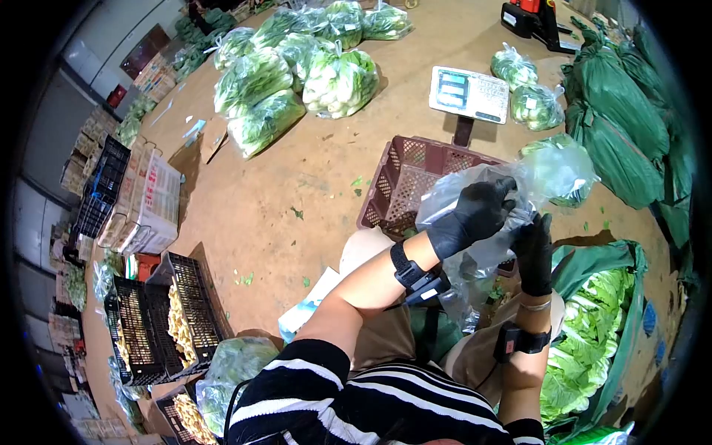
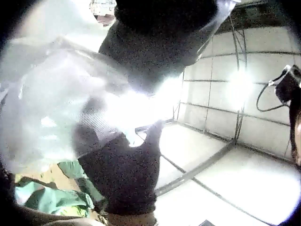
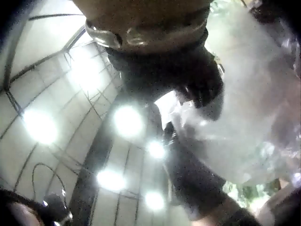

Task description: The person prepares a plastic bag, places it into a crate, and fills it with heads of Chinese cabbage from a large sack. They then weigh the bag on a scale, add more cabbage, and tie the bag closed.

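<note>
A translucent plastic bag [image 1: 483, 251], colorless and creased, was held up right of center in the head view, its thin film loosely puffed. It filled the left-wrist view's left side and the right-wrist view's right, bleached milky by glare.

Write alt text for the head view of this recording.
Black-gloved left and right hands hold a translucent plastic bag in front of a maroon perforated plastic crate and a white rectangular scale display. To the right, an open green sack holds leafy greens; clear plastic bags of green vegetables stand on the brown floor beyond.
</note>
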Demonstrator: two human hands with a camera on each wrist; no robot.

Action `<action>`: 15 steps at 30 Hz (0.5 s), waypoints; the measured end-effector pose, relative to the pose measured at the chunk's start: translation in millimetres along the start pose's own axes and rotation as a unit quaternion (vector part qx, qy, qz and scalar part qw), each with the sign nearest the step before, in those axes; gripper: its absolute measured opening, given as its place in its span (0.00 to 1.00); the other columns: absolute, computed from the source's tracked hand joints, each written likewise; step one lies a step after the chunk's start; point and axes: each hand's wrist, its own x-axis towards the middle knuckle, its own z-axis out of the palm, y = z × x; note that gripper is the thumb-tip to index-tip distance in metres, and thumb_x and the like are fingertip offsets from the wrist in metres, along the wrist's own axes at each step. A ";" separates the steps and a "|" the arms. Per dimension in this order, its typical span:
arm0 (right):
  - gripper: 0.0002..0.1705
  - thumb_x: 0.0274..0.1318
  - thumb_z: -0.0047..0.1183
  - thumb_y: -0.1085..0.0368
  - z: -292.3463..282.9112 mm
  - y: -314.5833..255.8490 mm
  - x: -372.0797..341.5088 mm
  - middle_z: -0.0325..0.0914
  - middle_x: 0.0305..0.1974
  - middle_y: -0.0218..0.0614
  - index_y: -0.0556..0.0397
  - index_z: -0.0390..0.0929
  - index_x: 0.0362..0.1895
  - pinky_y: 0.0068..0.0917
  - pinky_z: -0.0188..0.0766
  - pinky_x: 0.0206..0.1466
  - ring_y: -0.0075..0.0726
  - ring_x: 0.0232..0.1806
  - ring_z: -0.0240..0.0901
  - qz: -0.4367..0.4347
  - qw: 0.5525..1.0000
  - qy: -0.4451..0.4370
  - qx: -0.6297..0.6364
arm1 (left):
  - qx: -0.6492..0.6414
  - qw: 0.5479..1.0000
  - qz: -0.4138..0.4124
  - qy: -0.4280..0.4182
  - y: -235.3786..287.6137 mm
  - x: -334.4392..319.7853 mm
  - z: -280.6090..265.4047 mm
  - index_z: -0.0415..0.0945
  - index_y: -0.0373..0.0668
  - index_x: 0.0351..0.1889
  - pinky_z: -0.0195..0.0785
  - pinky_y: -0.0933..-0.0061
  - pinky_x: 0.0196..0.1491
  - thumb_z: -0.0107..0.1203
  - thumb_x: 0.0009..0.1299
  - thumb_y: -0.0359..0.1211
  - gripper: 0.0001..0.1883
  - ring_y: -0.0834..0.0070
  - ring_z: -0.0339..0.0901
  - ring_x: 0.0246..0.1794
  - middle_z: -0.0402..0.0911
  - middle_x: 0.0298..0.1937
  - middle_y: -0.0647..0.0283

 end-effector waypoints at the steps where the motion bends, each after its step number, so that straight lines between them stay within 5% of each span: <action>1: 0.18 0.50 0.45 0.64 -0.8 -0.6 0.4 0.68 0.29 0.26 0.50 0.66 0.48 0.20 0.63 0.28 0.23 0.25 0.64 0.000 1.000 0.003 0.000 | -0.001 0.999 0.019 -0.034 2.2 -0.4 -1.1 0.67 0.37 0.38 0.64 0.62 0.34 0.50 0.52 0.28 0.14 0.53 0.71 0.33 0.72 0.32 0.47; 2: 0.16 0.50 0.46 0.65 -1.8 -0.9 1.0 0.68 0.28 0.26 0.52 0.67 0.45 0.19 0.63 0.29 0.23 0.26 0.65 -0.064 0.992 0.003 -0.107 | -0.004 0.999 0.019 -0.037 -1.5 -0.6 4.7 0.67 0.37 0.38 0.64 0.62 0.34 0.50 0.52 0.28 0.14 0.53 0.71 0.33 0.72 0.32 0.47; 4: 0.12 0.49 0.47 0.65 -2.3 -1.1 3.4 0.69 0.28 0.27 0.55 0.69 0.39 0.17 0.62 0.32 0.21 0.28 0.66 -0.185 0.931 0.004 -0.315 | 0.011 0.974 0.224 0.017 -17.3 -4.1 22.2 0.63 0.33 0.46 0.64 0.62 0.33 0.49 0.52 0.28 0.22 0.54 0.71 0.30 0.73 0.28 0.49; 5: 0.08 0.49 0.46 0.68 13.6 -11.0 0.9 0.71 0.28 0.28 0.56 0.70 0.35 0.18 0.63 0.32 0.21 0.30 0.66 -0.087 0.982 0.064 -0.156 | 0.023 0.969 0.245 0.028 -18.0 -5.4 23.7 0.55 0.29 0.53 0.65 0.63 0.33 0.48 0.51 0.27 0.29 0.55 0.71 0.28 0.72 0.29 0.48; 6: 0.08 0.49 0.46 0.68 18.7 -13.9 0.7 0.71 0.28 0.28 0.56 0.70 0.35 0.18 0.63 0.32 0.21 0.30 0.66 -0.086 0.982 0.070 -0.156 | 0.019 0.969 0.245 0.024 -19.6 -6.2 23.7 0.55 0.29 0.53 0.65 0.63 0.33 0.48 0.51 0.27 0.29 0.55 0.71 0.28 0.72 0.29 0.48; 8: 0.06 0.47 0.45 0.73 21.7 -17.0 -0.3 0.69 0.22 0.27 0.58 0.73 0.32 0.16 0.60 0.24 0.20 0.20 0.63 -0.076 0.994 0.063 -0.037 | -0.022 0.994 0.045 -0.099 -13.6 -2.6 8.6 0.51 0.31 0.56 0.65 0.67 0.31 0.49 0.51 0.26 0.32 0.58 0.70 0.25 0.71 0.29 0.48; 9: 0.04 0.47 0.46 0.73 10.0 -8.9 3.6 0.72 0.24 0.30 0.58 0.72 0.30 0.16 0.60 0.25 0.19 0.21 0.65 -0.159 0.969 0.038 -0.184 | -0.033 0.995 0.031 -0.084 -23.1 0.4 12.4 0.51 0.32 0.56 0.64 0.74 0.28 0.52 0.52 0.28 0.33 0.68 0.68 0.22 0.71 0.28 0.53; 10: 0.04 0.47 0.46 0.73 14.1 -9.6 2.9 0.72 0.24 0.30 0.58 0.72 0.30 0.16 0.60 0.25 0.19 0.21 0.65 -0.159 0.969 0.040 -0.185 | -0.086 0.994 0.060 -0.036 -21.1 3.0 8.8 0.52 0.35 0.57 0.62 0.78 0.26 0.55 0.55 0.32 0.33 0.76 0.65 0.20 0.69 0.23 0.62; 12: 0.08 0.46 0.46 0.74 27.0 -10.7 1.9 0.73 0.27 0.32 0.60 0.72 0.34 0.17 0.63 0.28 0.19 0.25 0.67 -0.095 0.987 0.015 -0.129 | -0.257 0.940 -0.162 -0.152 -15.6 3.5 -0.4 0.56 0.35 0.54 0.62 0.79 0.25 0.54 0.58 0.35 0.28 0.80 0.65 0.22 0.70 0.25 0.66; 15: 0.11 0.45 0.46 0.74 27.7 -10.0 -5.8 0.74 0.30 0.32 0.59 0.72 0.36 0.20 0.65 0.35 0.22 0.30 0.69 -0.090 0.975 -0.050 -0.199 | -0.290 0.949 -0.069 -0.104 -37.1 8.0 10.1 0.60 0.36 0.51 0.63 0.81 0.28 0.51 0.61 0.34 0.22 0.82 0.65 0.26 0.71 0.30 0.66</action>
